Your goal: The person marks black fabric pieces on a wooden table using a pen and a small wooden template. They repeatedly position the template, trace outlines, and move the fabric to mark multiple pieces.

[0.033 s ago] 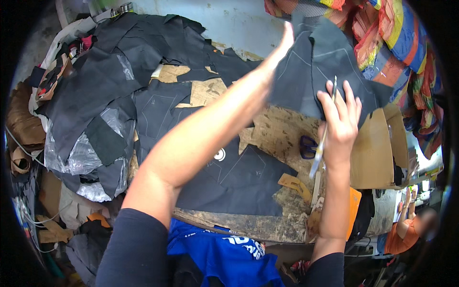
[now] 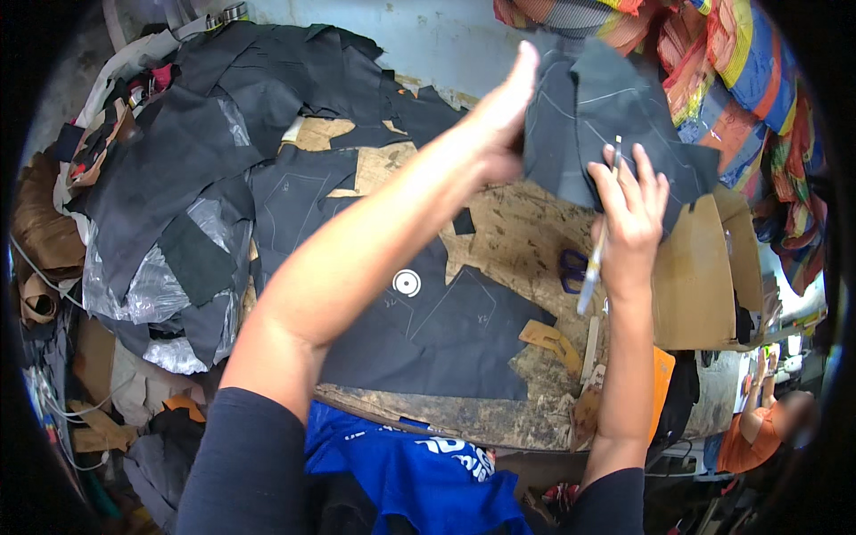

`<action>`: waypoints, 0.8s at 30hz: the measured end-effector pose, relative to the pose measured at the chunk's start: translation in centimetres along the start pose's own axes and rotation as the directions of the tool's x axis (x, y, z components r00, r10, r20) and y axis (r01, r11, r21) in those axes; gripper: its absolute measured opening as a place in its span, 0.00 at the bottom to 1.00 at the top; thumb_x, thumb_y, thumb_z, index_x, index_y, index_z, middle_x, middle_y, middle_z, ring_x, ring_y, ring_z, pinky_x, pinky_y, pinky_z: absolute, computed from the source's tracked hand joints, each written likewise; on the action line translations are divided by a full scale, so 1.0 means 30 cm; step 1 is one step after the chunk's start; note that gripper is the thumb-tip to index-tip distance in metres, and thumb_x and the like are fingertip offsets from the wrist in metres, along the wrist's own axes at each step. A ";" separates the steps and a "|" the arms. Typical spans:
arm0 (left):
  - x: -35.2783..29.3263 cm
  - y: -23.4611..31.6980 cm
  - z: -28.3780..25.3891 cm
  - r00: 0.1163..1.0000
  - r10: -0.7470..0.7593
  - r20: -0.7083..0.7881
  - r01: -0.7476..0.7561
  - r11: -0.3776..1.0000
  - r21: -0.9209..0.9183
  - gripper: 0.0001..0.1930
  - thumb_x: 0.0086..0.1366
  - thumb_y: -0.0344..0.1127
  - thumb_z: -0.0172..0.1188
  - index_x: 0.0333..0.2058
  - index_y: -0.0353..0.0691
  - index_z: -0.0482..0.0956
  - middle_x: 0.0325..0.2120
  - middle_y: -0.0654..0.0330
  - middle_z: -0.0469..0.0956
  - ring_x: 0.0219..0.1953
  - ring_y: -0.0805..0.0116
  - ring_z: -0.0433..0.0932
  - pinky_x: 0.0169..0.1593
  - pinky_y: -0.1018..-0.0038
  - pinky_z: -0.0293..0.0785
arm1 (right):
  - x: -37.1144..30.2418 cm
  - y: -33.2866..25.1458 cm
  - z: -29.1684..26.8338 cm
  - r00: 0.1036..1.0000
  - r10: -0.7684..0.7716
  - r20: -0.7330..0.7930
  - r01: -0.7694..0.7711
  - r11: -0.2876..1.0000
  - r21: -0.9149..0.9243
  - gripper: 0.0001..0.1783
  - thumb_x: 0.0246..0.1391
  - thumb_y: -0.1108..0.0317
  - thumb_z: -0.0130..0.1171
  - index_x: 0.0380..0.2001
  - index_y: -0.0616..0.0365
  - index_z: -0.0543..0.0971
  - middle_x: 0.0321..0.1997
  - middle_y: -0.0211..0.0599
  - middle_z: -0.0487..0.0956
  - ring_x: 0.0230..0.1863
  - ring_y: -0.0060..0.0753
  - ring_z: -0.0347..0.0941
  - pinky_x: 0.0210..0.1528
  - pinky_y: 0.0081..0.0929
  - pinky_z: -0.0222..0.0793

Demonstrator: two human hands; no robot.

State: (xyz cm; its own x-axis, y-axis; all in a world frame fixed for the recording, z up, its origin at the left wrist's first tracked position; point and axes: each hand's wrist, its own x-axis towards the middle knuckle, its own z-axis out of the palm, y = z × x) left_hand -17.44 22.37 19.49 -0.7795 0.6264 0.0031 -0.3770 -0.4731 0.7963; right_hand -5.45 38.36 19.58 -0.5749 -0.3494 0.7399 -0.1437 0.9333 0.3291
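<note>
My left hand (image 2: 508,96) is at the left edge of a dark leather-like sheet (image 2: 615,98) with pale drawn outlines. It shows side-on and a little blurred, most fingers hidden, so I cannot tell whether it grips the sheet. My right hand (image 2: 629,209) holds a slim pen (image 2: 591,281), pale and see-through at its lower end, between the fingers. Its fingertips lie on or against the sheet's lower part. That sheet is folded or doubled, its right corner over a cardboard box. Below my left forearm lies another dark sheet (image 2: 446,348) with marked outlines and a round white-and-black disc (image 2: 407,283).
Dark-handled scissors (image 2: 573,270) lie left of my right wrist on the worn wooden table (image 2: 508,232). A tan template piece (image 2: 550,344) is nearer me. The cardboard box (image 2: 695,285) stands right, dark sheets (image 2: 169,152) pile up left, and another person (image 2: 758,437) sits far right.
The sheet's left part has shifted right and looks more gathered. My left hand has moved slightly left and down. The right hand, still with the pen, has shifted slightly left.
</note>
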 end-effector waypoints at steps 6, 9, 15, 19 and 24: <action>-0.332 -0.081 -0.404 0.925 -0.003 -0.381 0.233 0.795 0.560 0.34 0.64 0.61 0.50 0.58 0.40 0.67 0.48 0.53 0.74 0.50 0.63 0.73 0.51 0.66 0.67 | -0.195 -0.139 0.104 0.660 0.132 0.740 -0.610 0.669 0.424 0.32 0.30 0.53 0.74 0.40 0.57 0.78 0.43 0.45 0.78 0.55 0.48 0.68 0.57 0.45 0.62; -0.602 -0.162 -0.581 0.860 0.272 -0.431 0.133 0.696 0.706 0.20 0.65 0.41 0.57 0.49 0.30 0.74 0.40 0.52 0.79 0.42 0.69 0.77 0.45 0.76 0.72 | -0.333 -0.363 0.051 0.659 -0.124 0.742 -0.568 0.565 0.599 0.33 0.29 0.49 0.74 0.37 0.60 0.79 0.36 0.44 0.78 0.46 0.44 0.71 0.50 0.36 0.66; -0.825 -0.303 -0.651 0.687 0.685 -0.243 0.062 0.277 0.959 0.11 0.57 0.29 0.61 0.40 0.34 0.78 0.33 0.54 0.79 0.34 0.63 0.79 0.40 0.72 0.74 | -0.398 -0.570 0.031 0.690 -0.105 0.716 -0.482 0.672 0.562 0.27 0.31 0.54 0.72 0.35 0.59 0.79 0.28 0.40 0.74 0.39 0.43 0.68 0.43 0.36 0.62; -0.807 -0.309 -0.647 0.692 0.679 -0.245 0.068 0.278 0.958 0.12 0.56 0.30 0.62 0.39 0.34 0.78 0.35 0.51 0.79 0.38 0.56 0.79 0.42 0.69 0.75 | -0.353 -0.613 0.035 0.708 -0.071 0.703 -0.483 0.678 0.554 0.16 0.34 0.61 0.70 0.26 0.57 0.77 0.29 0.41 0.74 0.39 0.44 0.68 0.42 0.39 0.63; -0.826 -0.288 -0.627 0.678 0.707 -0.201 0.024 0.253 0.967 0.11 0.55 0.30 0.63 0.37 0.33 0.79 0.35 0.50 0.79 0.40 0.55 0.78 0.45 0.68 0.73 | -0.241 -0.609 0.047 0.685 -0.143 0.715 -0.634 0.367 0.681 0.09 0.39 0.71 0.64 0.20 0.59 0.72 0.22 0.41 0.73 0.23 0.39 0.69 0.26 0.30 0.64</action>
State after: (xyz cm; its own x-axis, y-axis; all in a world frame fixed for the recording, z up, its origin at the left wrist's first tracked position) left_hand -4.27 -0.73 1.14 -0.8957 -0.0341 0.4433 0.3703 0.4945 0.7864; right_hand 0.20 23.95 7.40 -0.9487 -0.3137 0.0400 -0.2366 0.6201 -0.7480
